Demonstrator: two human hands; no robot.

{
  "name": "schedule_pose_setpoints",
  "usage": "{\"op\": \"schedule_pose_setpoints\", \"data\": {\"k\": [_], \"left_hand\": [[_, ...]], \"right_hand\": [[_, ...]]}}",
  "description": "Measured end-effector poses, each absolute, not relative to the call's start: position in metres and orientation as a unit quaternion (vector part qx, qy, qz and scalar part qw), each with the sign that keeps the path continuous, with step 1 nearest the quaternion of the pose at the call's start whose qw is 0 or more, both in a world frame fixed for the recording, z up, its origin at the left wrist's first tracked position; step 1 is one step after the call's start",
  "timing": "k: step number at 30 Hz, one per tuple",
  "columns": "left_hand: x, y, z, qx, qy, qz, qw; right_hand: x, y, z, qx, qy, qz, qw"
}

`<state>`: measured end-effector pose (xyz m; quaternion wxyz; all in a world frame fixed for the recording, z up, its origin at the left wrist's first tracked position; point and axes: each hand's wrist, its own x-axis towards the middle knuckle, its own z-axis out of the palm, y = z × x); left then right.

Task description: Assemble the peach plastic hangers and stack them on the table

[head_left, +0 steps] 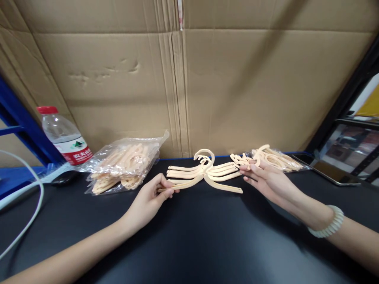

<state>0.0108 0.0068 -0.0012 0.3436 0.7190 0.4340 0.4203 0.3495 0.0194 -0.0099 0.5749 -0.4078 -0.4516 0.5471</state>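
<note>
Several cream-coloured plastic clothes hangers (pixel 222 187) lie stacked at the middle of the black table, their curved hooks pointing away from me. My left hand (pixel 156 193) pinches the left arm of the nearest hanger between thumb and fingers. To the right of the stack, my right hand (pixel 266 182) has its fingers loosely stretched toward the hanger arms, apart from them. A curved hanger hook (pixel 261 152) rises right behind its thumb; whether the hand touches it I cannot tell. More small cream hanger parts (pixel 238 158) lie behind the right fingertips.
A clear bag of hangers (pixel 124 161) lies on the left, another bag (pixel 284 159) at the back right. A red-capped water bottle (pixel 66 136) stands at the far left near a white cable (pixel 41 193). A dark flat device (pixel 328 171) lies right; cardboard (pixel 124 79) walls the back.
</note>
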Motion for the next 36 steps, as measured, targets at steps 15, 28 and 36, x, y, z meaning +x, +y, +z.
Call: {"op": "schedule_pose_setpoints", "data": {"k": [15,28,36], "left_hand": [[0.011,0.009,0.000,0.661,0.443,0.474,0.377],[0.011,0.008,0.001,0.657,0.445,0.486,0.365],[0.011,0.009,-0.003,0.656,0.437,0.491,0.371]], "right_hand": [[0.341,0.012,0.005,-0.367,-0.469,0.612,0.520],[0.344,0.006,0.010,-0.379,-0.468,0.692,0.398],[0.346,0.007,0.009,-0.371,-0.426,0.714,0.414]]}}
